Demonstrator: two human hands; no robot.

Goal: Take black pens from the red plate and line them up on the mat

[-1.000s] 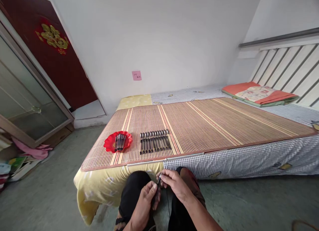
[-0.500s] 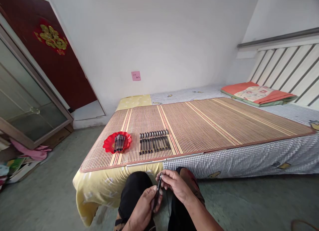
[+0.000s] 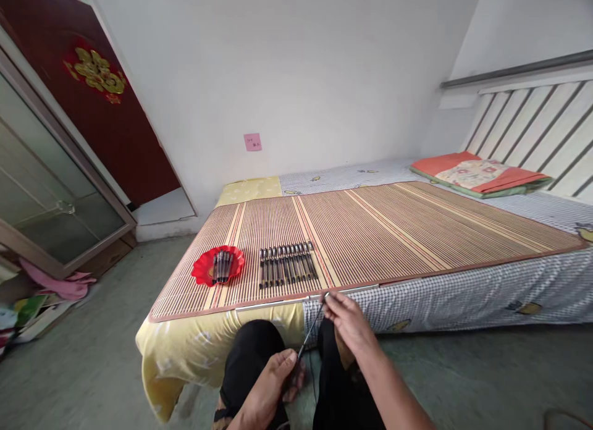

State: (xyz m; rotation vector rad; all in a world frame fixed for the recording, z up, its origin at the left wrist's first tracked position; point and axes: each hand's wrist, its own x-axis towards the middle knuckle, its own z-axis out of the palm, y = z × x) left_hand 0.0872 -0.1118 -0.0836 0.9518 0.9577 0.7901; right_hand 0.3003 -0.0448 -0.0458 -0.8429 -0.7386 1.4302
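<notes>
Above my knees, my left hand [image 3: 278, 380] is closed round the dark barrel of a pen, mostly hidden by the fingers. A thin dark pen refill [image 3: 309, 335] slants up and right out of that barrel. Its upper end is pinched by my right hand [image 3: 345, 319], near the bed's front edge; a small tip piece shows at the fingertips. Beyond my hands, a row of several black pens [image 3: 288, 263] lies side by side on the bamboo mat [image 3: 389, 232]. Left of them, a red scalloped plate [image 3: 198, 270] holds several more dark pens [image 3: 222, 266].
The mat covers a bed with a yellow and checked sheet [image 3: 445, 300]. Folded orange cloth [image 3: 482, 173] lies at the far right by a white slatted headboard [image 3: 537, 133]. A pink note [image 3: 252, 142] sticks to the wall. At left stands a glass-panelled door [image 3: 50, 170].
My right hand has moved up and to the right, away from my left hand, drawing the thin refill out of the barrel. The pens on the mat and plate have not moved.
</notes>
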